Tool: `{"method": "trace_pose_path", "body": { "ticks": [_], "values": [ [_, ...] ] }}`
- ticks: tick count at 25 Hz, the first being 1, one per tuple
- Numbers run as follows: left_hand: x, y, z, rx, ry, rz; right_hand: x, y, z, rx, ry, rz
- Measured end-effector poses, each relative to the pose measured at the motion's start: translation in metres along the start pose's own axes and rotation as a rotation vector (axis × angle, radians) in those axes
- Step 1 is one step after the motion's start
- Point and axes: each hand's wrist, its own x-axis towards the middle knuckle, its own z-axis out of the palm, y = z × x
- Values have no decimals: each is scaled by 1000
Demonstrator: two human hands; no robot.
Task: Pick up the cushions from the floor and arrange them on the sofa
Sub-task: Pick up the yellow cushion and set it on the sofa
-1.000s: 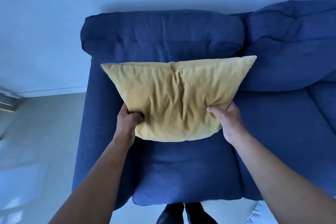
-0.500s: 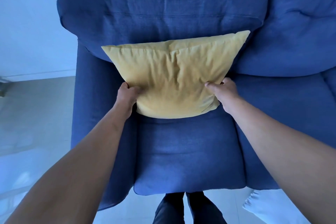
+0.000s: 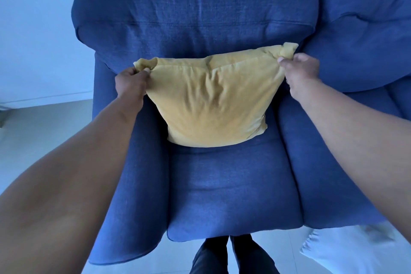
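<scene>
At nine o'clock the left hand (image 3: 131,83) pinches the upper left corner of the mustard-yellow square fabric cushion (image 3: 211,100), which stands at centre on the seat of the dark blue upholstered sofa (image 3: 195,18), leaning on its backrest. At two o'clock the right hand (image 3: 299,71) grips the upper right corner.

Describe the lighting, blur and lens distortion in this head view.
Head view: dim, blue-tinted light; wide-angle stretch swells both forearms and bows the blue fabric sofa; soft shadow under the mustard-yellow square cushion; right hand slightly motion-blurred, left hand sharper; pale object on the floor blurred.
</scene>
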Motion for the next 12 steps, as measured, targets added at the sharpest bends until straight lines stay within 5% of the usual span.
{"method": "trace_pose_path", "body": {
  "ticks": [12],
  "values": [
    [-41,5,-23,72,164,43,-31,-5,-32,-37,-4,-50]
  ]
}}
